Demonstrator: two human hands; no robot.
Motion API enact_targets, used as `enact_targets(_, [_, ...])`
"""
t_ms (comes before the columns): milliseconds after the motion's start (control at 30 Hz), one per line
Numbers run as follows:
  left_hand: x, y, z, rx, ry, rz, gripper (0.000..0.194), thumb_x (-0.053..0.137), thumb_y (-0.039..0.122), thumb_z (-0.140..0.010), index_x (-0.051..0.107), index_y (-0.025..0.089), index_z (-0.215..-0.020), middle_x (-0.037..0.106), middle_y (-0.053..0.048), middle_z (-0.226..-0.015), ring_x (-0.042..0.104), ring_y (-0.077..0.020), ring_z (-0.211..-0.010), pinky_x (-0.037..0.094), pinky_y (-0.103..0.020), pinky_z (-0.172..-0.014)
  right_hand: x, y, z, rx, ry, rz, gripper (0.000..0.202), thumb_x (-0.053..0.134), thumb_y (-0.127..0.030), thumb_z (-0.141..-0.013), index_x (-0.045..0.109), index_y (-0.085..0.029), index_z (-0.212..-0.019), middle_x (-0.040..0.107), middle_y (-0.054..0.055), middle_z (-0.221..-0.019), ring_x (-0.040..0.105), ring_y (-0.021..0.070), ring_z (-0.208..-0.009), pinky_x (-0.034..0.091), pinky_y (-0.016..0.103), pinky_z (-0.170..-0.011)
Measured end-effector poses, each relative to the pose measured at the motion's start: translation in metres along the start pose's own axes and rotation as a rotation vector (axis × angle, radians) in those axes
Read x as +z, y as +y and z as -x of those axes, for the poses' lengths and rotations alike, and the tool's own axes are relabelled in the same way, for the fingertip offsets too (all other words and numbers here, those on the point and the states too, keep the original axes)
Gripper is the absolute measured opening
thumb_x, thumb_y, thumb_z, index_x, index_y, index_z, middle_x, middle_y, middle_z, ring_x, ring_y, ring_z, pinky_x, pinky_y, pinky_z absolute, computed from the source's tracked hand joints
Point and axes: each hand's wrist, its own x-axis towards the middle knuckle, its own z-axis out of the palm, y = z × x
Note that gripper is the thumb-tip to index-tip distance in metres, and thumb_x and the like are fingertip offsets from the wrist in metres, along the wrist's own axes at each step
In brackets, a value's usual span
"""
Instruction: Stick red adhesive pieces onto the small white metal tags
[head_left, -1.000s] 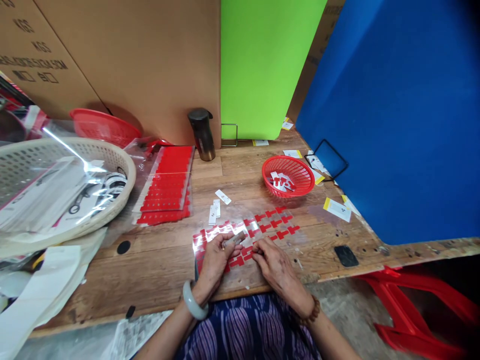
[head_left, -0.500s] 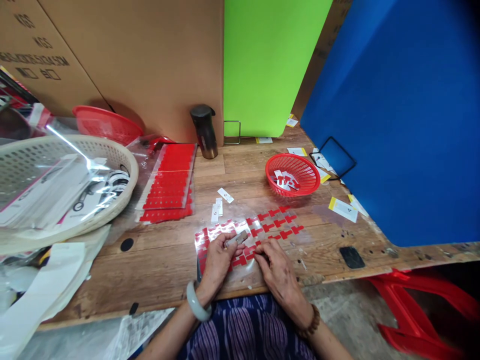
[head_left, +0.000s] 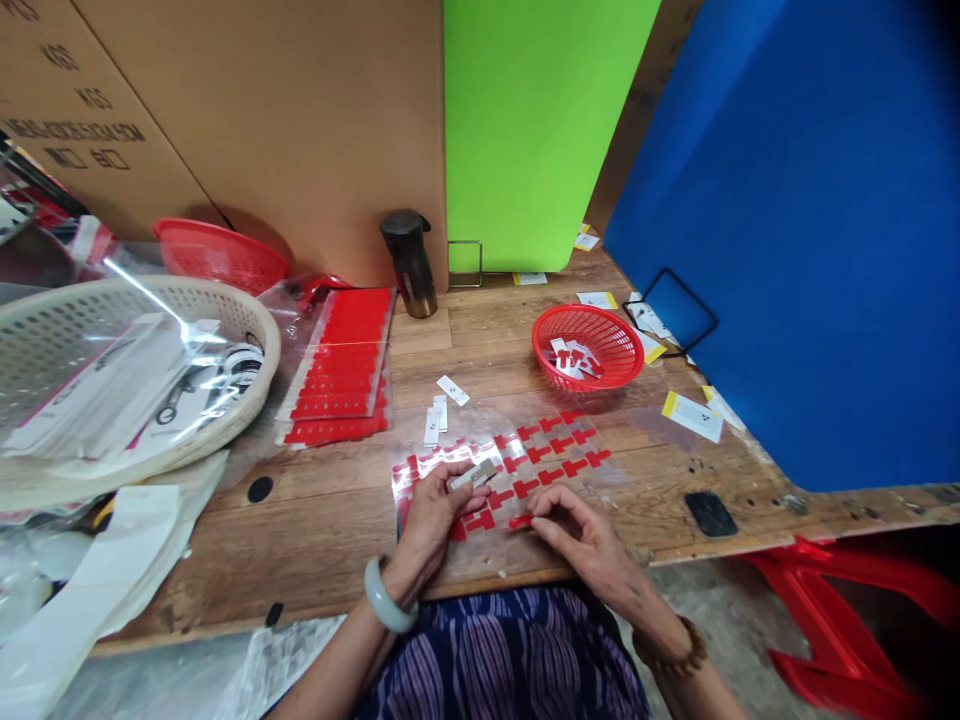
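left hand [head_left: 433, 512]: fingers curled inward, thumb pressed on a small pale strip [head_left: 474, 474]; strip held at a slant, far end up and to the right.
right hand [head_left: 589, 545]: thumb and forefinger nipped together on one end of a red sticker [head_left: 519, 522]; other fingers bent.
red sticker: between the two hands, over the near part of the sheet; cannot tell if it touches.
sticker sheet [head_left: 551, 478]: clear, lying flat, rows of red t-shaped pieces; left part glossy, partly hidden by the left hand.
white tags [head_left: 431, 427]: just beyond the sheet, small and printed; two overlap, another lies just beside them.
red basket [head_left: 628, 345]: beyond the sheet, to the right; white tags with red on them heaped inside.
red sheets [head_left: 341, 350]: stacked, left of the white tags.
black tumbler [head_left: 409, 265]: upright, beyond the red sheets, near a cardboard box [head_left: 300, 130].
white basket [head_left: 268, 370]: far left, packed with printed cards, clear plastic over it.
yellow-edged cards [head_left: 694, 417]: scattered along the right side, near a blue panel [head_left: 787, 250].
green panel [head_left: 540, 130]: standing at the back, beside the cardboard box.
bench [head_left: 330, 540]: wood, scuffed.
red stool [head_left: 847, 620]: below the bench, right.
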Motion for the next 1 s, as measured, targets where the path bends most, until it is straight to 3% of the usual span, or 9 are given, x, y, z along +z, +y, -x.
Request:
enact_targets(200, [-0.002,0.016,0.018,-0.115,-0.13,0.059,0.035,0.07,0.005,-0.069,0.057,0.009,-0.101,0.073,-0.011,-0.082,0.071,-0.0175,-0.072,0.056,-0.023,-0.072,0.006,-0.019,-0.019,-0.019,0.147,-0.004,0.01,0.061,-0.026,-0.079,0.053,-0.021,-0.074,0.056,-0.002,-0.074,0.053,0.0147,-0.072,0.041,0.027,-0.069])
enact_targets(567, [-0.004,0.021,0.032,-0.133,-0.173,0.056,0.038,0.074,0.009,-0.065,0.06,0.009,-0.101,0.073,-0.009,-0.077,0.071,-0.0168,-0.068,0.056,-0.024,-0.07,0.018,-0.036,-0.033,-0.129,-0.029,0.081,0.009,0.054,-0.015,-0.081,0.051,-0.02,-0.074,0.054,-0.003,-0.071,0.05,0.0122,-0.066,0.038,0.024,-0.062])
enact_targets(1000, [0.001,0.021,0.032,-0.121,-0.162,0.022,0.037,0.077,0.011,-0.063,0.061,0.009,-0.096,0.073,-0.008,-0.076,0.071,-0.0165,-0.067,0.057,-0.023,-0.068,0.018,-0.04,-0.031,-0.163,-0.026,0.163,0.013,0.048,-0.009,-0.08,0.05,-0.02,-0.074,0.052,-0.003,-0.071,0.049,0.012,-0.065,0.037,0.024,-0.061])
